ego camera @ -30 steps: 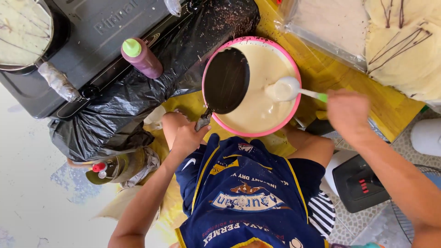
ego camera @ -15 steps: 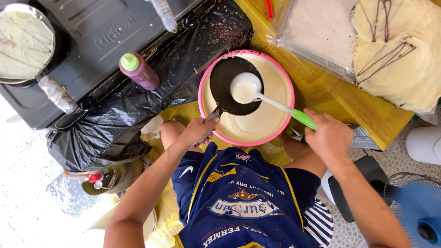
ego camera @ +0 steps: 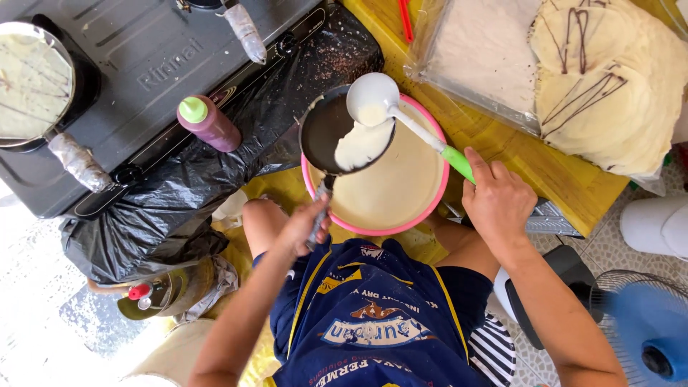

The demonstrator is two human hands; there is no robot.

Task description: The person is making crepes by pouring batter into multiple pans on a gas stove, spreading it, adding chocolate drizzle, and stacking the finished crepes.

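My left hand (ego camera: 307, 226) grips the handle of a small black pan (ego camera: 331, 129), held tilted over a pink bowl of pale batter (ego camera: 423, 208). A pool of batter lies on the pan's right side. My right hand (ego camera: 499, 201) holds the green handle of a white ladle (ego camera: 374, 97), whose cup hangs over the pan's upper edge with a little batter in it. The bowl sits on my lap, in front of my blue apron.
A dark gas stove (ego camera: 158, 64) stands at the upper left with a second batter-filled pan (ego camera: 30, 82) on it. A maroon squeeze bottle with a green cap (ego camera: 208, 123) rests on black plastic. Finished crepes (ego camera: 609, 79) lie on the yellow table. A blue fan (ego camera: 645, 337) is at the lower right.
The ladle lifted out of the bowl and swung up over the pan. Batter now lies poured in the pan, which has tilted and shifted toward the bowl's far left rim.
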